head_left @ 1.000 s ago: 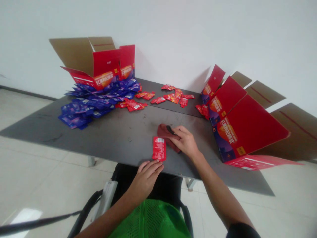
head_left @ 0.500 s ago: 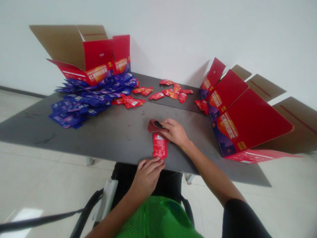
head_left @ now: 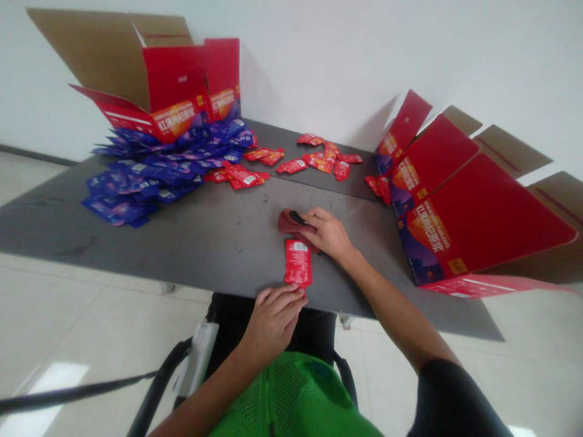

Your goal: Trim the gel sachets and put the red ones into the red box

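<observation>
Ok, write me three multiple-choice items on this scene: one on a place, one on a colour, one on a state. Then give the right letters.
1. Where does the lone red sachet lie?
A. On the grey tabletop, at the left hand's fingertips
B. Inside a carton
C. Under the right hand

2. What colour is the cloth under the right hand?
A. Blue
B. Green
C. Dark red

3. What state is the far-left red carton in?
A. Taped shut
B. Open, flaps up
C. Flat on the floor

1 A: the sachet lies bare on the table.
2 C: the cloth shows dark red beside the fingers.
3 B: its brown inner flaps stand raised.
</observation>
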The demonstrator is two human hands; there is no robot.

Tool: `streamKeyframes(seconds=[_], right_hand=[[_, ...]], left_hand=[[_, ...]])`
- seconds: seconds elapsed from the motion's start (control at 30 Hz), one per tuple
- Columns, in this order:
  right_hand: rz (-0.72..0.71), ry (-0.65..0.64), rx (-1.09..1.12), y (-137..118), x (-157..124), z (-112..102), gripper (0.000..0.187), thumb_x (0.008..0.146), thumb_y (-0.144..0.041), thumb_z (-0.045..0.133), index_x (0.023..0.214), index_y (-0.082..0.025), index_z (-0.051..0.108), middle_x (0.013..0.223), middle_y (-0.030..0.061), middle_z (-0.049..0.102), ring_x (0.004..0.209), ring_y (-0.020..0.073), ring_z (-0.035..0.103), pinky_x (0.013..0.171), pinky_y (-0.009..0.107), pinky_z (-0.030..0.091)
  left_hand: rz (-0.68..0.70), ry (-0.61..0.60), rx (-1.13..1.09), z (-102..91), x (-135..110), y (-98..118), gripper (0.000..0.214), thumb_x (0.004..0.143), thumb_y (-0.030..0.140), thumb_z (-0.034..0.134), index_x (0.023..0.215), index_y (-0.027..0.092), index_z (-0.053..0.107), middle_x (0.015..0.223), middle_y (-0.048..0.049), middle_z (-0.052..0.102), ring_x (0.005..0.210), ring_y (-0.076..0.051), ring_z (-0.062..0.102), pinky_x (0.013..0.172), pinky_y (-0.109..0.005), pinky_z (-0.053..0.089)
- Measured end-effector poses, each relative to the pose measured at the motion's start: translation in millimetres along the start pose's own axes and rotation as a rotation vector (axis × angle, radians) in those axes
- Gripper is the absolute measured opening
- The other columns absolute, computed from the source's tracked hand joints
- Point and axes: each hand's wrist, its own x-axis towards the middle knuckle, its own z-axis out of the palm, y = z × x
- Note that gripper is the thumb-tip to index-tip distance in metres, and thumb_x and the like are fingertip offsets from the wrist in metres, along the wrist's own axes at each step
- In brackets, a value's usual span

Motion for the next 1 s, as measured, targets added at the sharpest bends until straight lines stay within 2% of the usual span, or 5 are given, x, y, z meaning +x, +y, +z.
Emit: streamKeyframes(seconds=[0.23, 0.47, 0.6, 0.73, 1.0], right_hand=[[-0.22, -0.21, 0.081, -61.4, -44.9, -4.2, 0.032, 0.097, -0.03, 0.063, 0.128, -0.027, 0.069, 0.112, 0.0051, 0.069, 0.099, 0.0192, 0.065, 0.081, 0.029, 0.054], [-0.048, -0.092, -0.03, 1.4, 5.2, 10.1, 0.032, 0.096, -0.034, 0.065, 0.127, -0.024, 0.071, 0.105, 0.0074, 0.067, 0.093, 0.0207, 0.064, 0.081, 0.031, 0.053], [-0.02, 0.036, 0.108, -20.1, -3.3, -7.5, 0.036, 0.098, -0.038, 0.063, 0.129, -0.022, 0.069, 0.109, 0.0087, 0.065, 0.094, 0.0195, 0.064, 0.081, 0.03, 0.053], [-0.133, -0.085, 0.187, -48.0, -35.7, 1.3, 0.033, 0.098, -0.036, 0.063, 0.128, -0.024, 0.069, 0.11, 0.0073, 0.067, 0.096, 0.0193, 0.065, 0.082, 0.03, 0.054], [-0.026, -0.062, -0.027, 1.4, 9.0, 8.8, 0.033, 0.095, -0.032, 0.066, 0.126, -0.023, 0.071, 0.103, 0.0075, 0.067, 0.091, 0.0202, 0.064, 0.079, 0.03, 0.053]], left_hand=[[-0.023, 0.006, -0.024, 1.3, -0.9, -1.5, 0.028, 0.098, 0.013, 0.055, 0.12, 0.023, 0.07, 0.119, -0.0023, 0.075, 0.112, -0.02, 0.065, 0.1, -0.04, 0.039], [-0.035, -0.026, -0.011, -0.9, 0.1, -0.9, 0.028, 0.1, 0.016, 0.054, 0.121, 0.024, 0.07, 0.123, -0.0042, 0.074, 0.12, -0.022, 0.063, 0.098, -0.041, 0.041], [-0.028, -0.018, -0.03, -0.5, 0.0, -1.0, 0.028, 0.099, 0.015, 0.055, 0.121, 0.024, 0.07, 0.123, -0.0035, 0.074, 0.12, -0.021, 0.063, 0.099, -0.04, 0.041], [-0.025, -0.009, -0.025, -0.5, 0.1, -2.0, 0.027, 0.099, 0.015, 0.054, 0.119, 0.023, 0.07, 0.123, -0.0035, 0.074, 0.12, -0.021, 0.063, 0.099, -0.04, 0.041], [-0.027, -0.028, -0.023, -2.1, 0.6, -1.9, 0.028, 0.1, 0.016, 0.053, 0.122, 0.024, 0.069, 0.123, -0.0047, 0.074, 0.122, -0.022, 0.062, 0.099, -0.042, 0.043]])
